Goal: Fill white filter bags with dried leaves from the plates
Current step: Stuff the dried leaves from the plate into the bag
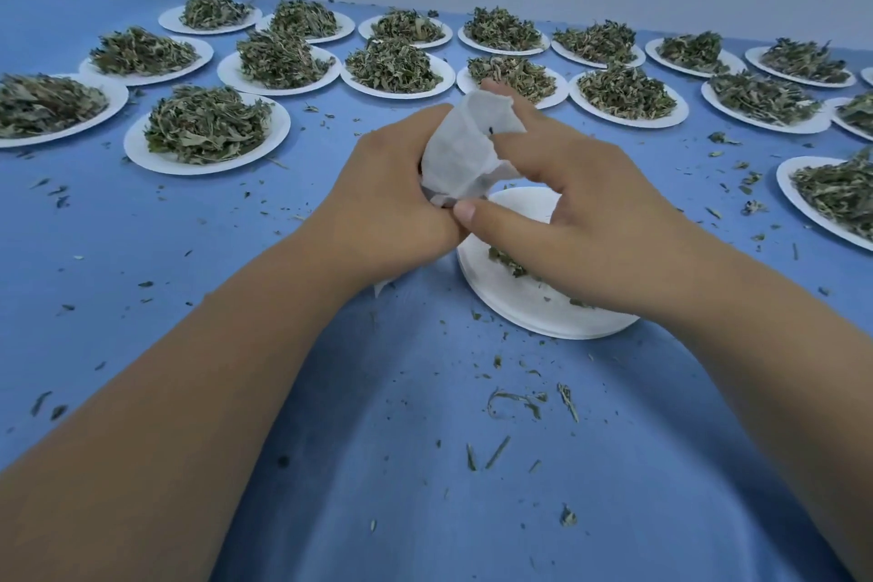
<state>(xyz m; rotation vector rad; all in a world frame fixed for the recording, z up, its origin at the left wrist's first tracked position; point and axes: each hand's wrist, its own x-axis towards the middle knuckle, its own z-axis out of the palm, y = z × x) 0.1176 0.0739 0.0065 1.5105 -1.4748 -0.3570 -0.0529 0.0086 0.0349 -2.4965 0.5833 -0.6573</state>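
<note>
Left hand (387, 194) gripping a white filter bag (465, 151), right hand (581, 222) pinching its open top, above a nearly emptied plate (519, 302), leaf-heaped plates (203, 156) behind, blue cloth (189, 250) beneath

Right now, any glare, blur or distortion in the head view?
Head view: soft even light, no glare, faint shadow on the blue cloth nearest the camera. Head view: wide-angle distortion bows the cloth's far edge. Head view: crumpled white filter bag, gripped by left hand and right hand, looks slightly soft.
</note>
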